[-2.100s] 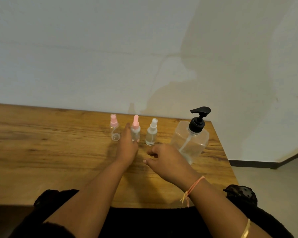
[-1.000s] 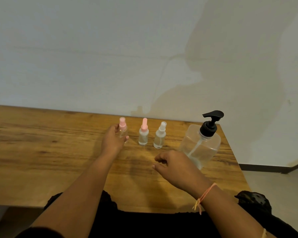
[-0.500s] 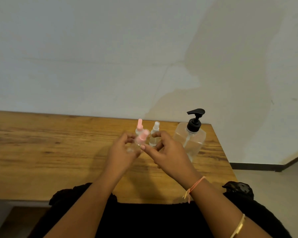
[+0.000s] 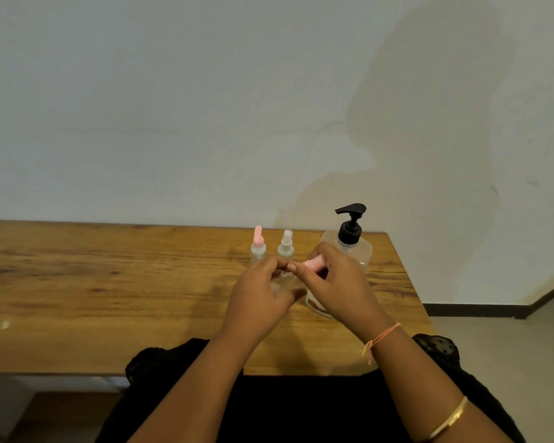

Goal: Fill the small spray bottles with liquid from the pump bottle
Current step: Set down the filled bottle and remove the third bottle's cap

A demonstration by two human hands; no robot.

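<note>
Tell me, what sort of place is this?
Likely a plain room in a home or small workroom, not a lab: a wooden table against a stained white wall, a dark skirting board over a pale floor, and an everyday pump bottle.

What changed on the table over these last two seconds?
The left hand took the leftmost spray bottle out of the row and lifted it toward the person. The right hand came in and now pinches its pink cap. The other pink-capped bottle, the white-capped bottle and the pump bottle stayed standing on the table.
</note>
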